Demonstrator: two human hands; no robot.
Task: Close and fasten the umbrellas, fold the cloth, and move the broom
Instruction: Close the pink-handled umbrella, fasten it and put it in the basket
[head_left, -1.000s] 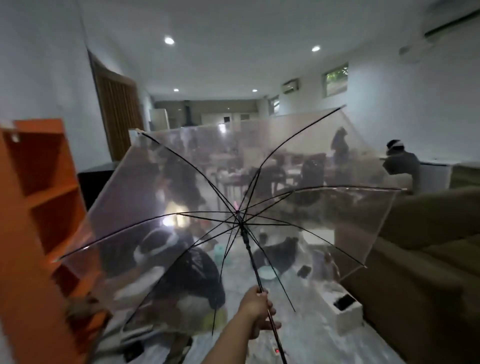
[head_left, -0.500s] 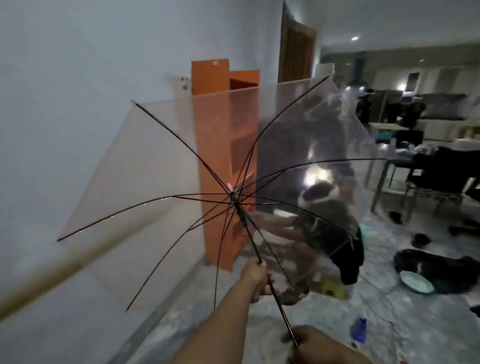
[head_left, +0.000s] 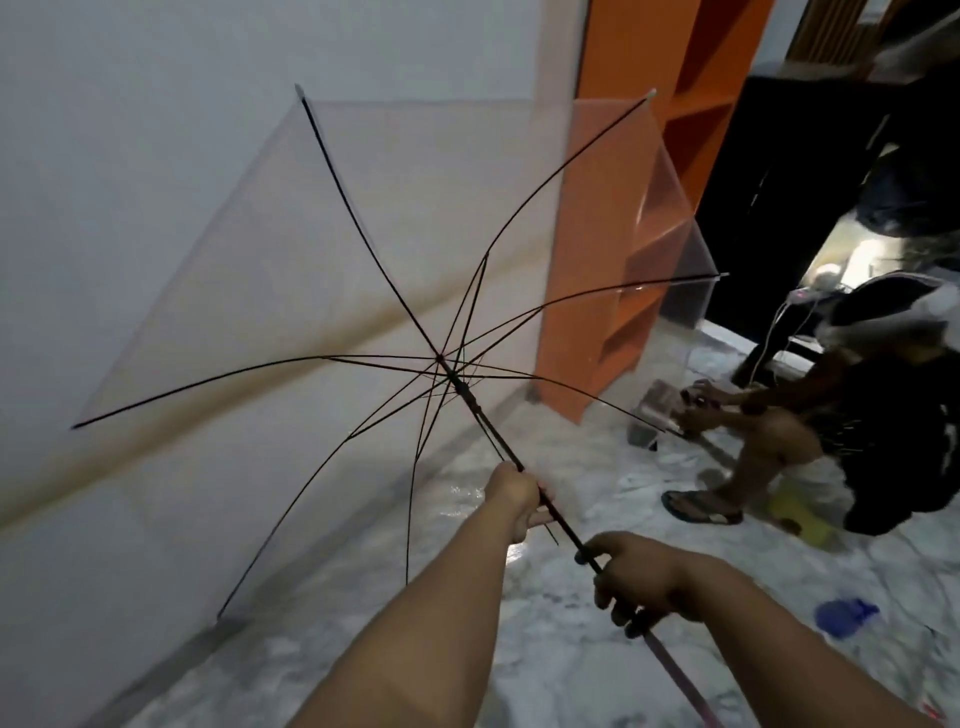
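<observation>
A clear plastic umbrella with black ribs is spread open in front of me, its canopy facing the white wall. Its black shaft runs down and right to a pinkish handle. My left hand grips the shaft higher up, just below the runner. My right hand grips the shaft lower down, close to the handle. No cloth for folding or broom is plainly in view.
A white wall is close on the left. An orange shelf unit stands behind the canopy. A person crouches at the right on the marble floor. A blue item lies on the floor.
My view has swung left and down toward the wall. My right hand has come up and taken hold of the shaft near the handle; the left hand has kept its grip.
</observation>
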